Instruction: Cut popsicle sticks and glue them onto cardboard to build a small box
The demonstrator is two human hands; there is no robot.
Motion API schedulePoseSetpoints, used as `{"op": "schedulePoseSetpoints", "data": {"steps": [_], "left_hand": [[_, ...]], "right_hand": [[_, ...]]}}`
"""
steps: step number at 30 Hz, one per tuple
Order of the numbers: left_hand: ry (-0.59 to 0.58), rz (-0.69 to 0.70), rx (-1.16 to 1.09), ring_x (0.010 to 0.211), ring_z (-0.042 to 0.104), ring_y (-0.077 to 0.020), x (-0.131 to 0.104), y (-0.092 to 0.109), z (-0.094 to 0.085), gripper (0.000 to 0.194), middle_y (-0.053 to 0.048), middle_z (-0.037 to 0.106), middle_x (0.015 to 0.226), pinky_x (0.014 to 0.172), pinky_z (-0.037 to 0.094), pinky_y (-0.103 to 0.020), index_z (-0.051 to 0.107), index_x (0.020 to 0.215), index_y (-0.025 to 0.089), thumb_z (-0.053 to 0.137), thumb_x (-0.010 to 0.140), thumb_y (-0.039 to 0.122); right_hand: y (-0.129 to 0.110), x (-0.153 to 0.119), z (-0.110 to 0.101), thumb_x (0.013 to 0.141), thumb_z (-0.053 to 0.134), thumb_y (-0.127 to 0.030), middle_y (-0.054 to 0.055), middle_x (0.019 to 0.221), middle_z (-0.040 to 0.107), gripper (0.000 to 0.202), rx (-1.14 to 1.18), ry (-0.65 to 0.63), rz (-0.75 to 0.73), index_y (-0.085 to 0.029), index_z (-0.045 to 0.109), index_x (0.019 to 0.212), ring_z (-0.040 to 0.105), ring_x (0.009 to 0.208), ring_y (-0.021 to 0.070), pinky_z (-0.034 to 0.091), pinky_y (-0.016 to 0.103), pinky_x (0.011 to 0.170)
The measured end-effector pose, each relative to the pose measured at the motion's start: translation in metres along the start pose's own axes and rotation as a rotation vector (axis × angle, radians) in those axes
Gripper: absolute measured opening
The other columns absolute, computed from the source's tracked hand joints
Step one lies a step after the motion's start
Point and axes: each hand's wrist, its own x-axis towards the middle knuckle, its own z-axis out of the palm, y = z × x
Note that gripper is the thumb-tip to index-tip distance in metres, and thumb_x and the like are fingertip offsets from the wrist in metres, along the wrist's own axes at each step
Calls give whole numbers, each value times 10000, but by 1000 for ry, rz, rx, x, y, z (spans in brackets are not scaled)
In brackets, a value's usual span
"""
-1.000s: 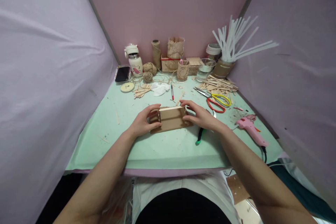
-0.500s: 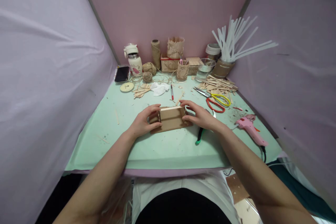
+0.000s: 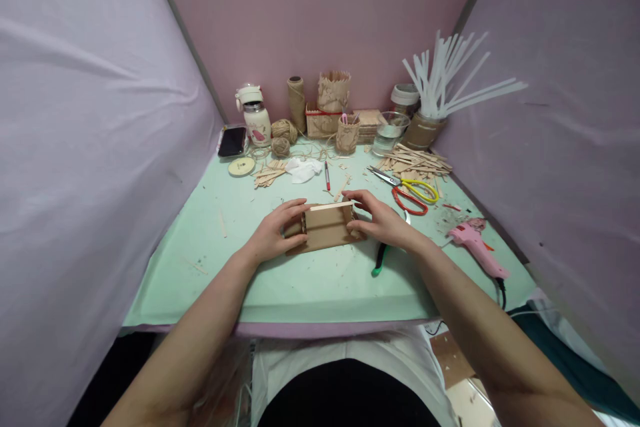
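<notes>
A small brown cardboard structure (image 3: 327, 235) lies near the middle of the table, a flat base with a short upright wall at each end. A pale wooden stick (image 3: 330, 206) runs along its far upper edge. My left hand (image 3: 280, 230) grips the left upright, thumb in front and fingers behind. At the other end, my right hand (image 3: 383, 220) pinches the right upright the same way. Beneath my right wrist lies a tool with a black and green handle (image 3: 380, 260); its head is mostly hidden.
Right of my hands lie scissors (image 3: 410, 192) and a pink glue gun (image 3: 477, 247). Behind are a pile of wooden sticks (image 3: 415, 161), a glass of water (image 3: 390, 137), a red pen (image 3: 327, 175), crumpled tissue (image 3: 304, 169), twine balls (image 3: 284, 131), a bottle (image 3: 257, 123) and a phone (image 3: 233, 141).
Both hands stay on the cardboard structure in nearly the same place. My left fingers have shifted very slightly over the stick's left end.
</notes>
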Motion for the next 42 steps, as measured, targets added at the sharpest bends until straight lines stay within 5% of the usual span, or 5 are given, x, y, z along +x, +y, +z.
{"op": "schedulePoseSetpoints", "data": {"steps": [11,15,22,34,42], "left_hand": [[134,-204,89,1331,463,-310,3,14,-4,654,-131,479,1452,1106,386,-468,404,1432,219,637,855,418],[410,-220,241,1143,583,-262,21,33,-11,231,-85,646,1175,1019,439,-431,647,1062,214,556,908,362],[306,-209,356,780,592,-196,53,67,-22,115,-26,644,779,757,466,-330,600,743,203,618,841,261],[391,-301,258,618,572,-112,55,67,-41,42,20,642,678,632,444,-235,633,794,180,603,818,198],[325,-207,103,722,654,-117,51,67,-44,564,-21,730,973,777,539,-285,505,1370,230,485,821,100]], "right_hand": [[1,3,-1,804,668,-278,43,1443,501,502,-40,-13,-13,-294,467,1263,481,1334,253,389,504,1126],[1,4,-1,804,674,-283,45,1414,521,521,-78,-21,-14,-289,455,1277,497,1315,250,400,491,1116],[-2,4,-1,797,672,-264,32,1370,552,527,-99,-11,-16,-292,465,1281,538,1257,251,412,484,1096],[-1,5,-1,796,677,-255,38,1389,542,548,-122,-20,-17,-280,459,1298,545,1254,254,423,459,1083],[0,5,-1,799,681,-265,40,1377,546,552,-135,-23,-24,-279,452,1300,548,1244,253,432,462,1072]]}}
